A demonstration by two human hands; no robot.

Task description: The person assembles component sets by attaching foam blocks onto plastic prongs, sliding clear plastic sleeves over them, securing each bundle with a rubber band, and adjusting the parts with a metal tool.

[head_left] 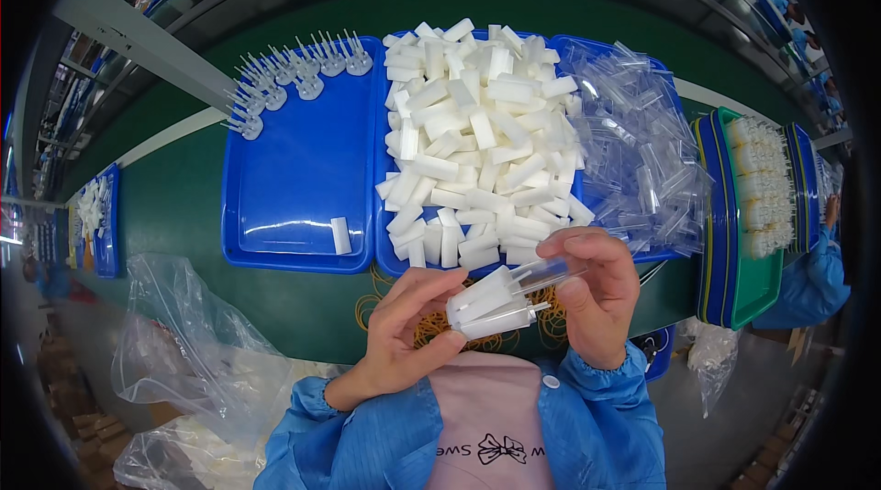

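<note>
Working left to right, I find the most room over the left blue tray (294,150): white pronged bases (307,86) line its far edge, a single white block (340,236) lies by its near right corner, and a broad stretch of blue shows between. The middle blue tray (382,247) beside it is heaped past its rim with white foam-like blocks (477,123). Clear sleeves (642,141) pile over the near side of the right blue tray (674,100). A tray stack topped by a green tray (760,286) bounds my right.

Under all this runs a green table (165,206). A clear plastic bag (184,334) slumps at its near left edge, orange bands (431,329) lie beneath my hands, and a co-worker's blue sleeve (821,279) shows far right.

Near me, in front of the middle tray, is the white assembly (486,302), tilted, its thin prongs pointing right. My left hand (408,320) is partly closed around its broad end, thumb nearest me. My right hand (601,297) has thumb and forefinger slightly apart, pinching a blurred clear sleeve (551,274) by the pronged end; I cannot tell how far it overlaps the prongs.
</note>
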